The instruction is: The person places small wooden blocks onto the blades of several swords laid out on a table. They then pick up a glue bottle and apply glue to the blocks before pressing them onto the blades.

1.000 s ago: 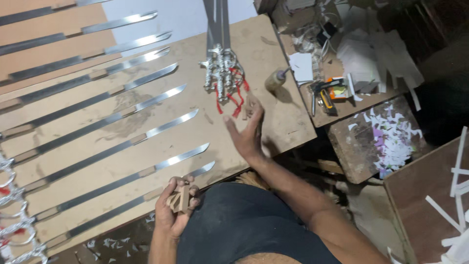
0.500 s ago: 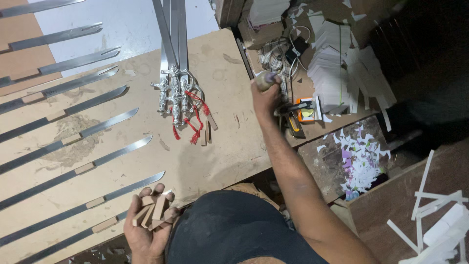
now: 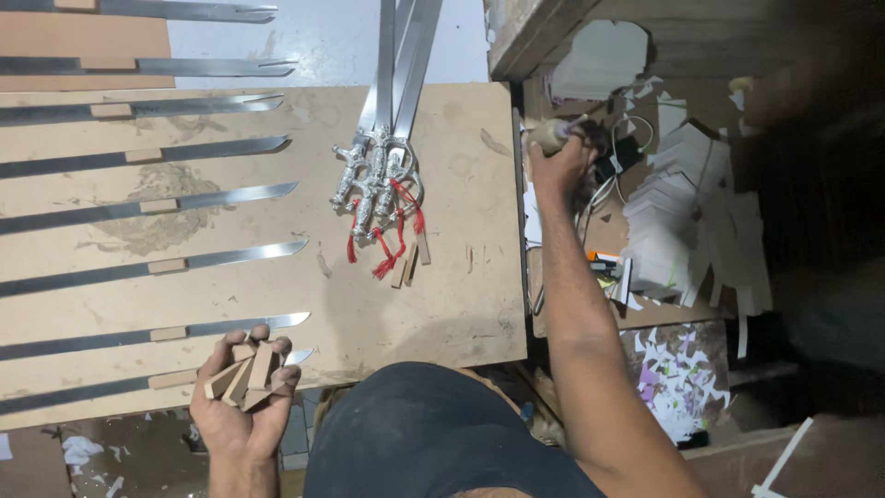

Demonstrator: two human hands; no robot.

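My left hand (image 3: 241, 398) is palm up at the near edge of the brown board (image 3: 452, 277), curled around several small wooden blocks (image 3: 241, 374). My right hand (image 3: 556, 162) reaches past the board's right edge and grips a small tool with a rounded tan handle (image 3: 548, 135). Several long steel blades (image 3: 184, 198) lie in parallel rows across the board, each with a small wooden block on it. A bundle of swords with ornate silver hilts and red tassels (image 3: 378, 184) lies at the board's middle top, with two wooden blocks (image 3: 410, 258) beside it.
To the right of the board is a cluttered lower surface with stacked white card pieces (image 3: 678, 221), cables (image 3: 608, 184) and small tools (image 3: 604, 266). Cut paper scraps (image 3: 687, 378) litter a wooden surface below. A wooden shelf edge (image 3: 544, 37) stands at the top.
My right hand left the board near the sword hilts, reached right and took hold of the tan-handled tool. My left hand stayed closed on the wooden blocks. The view shifted right.
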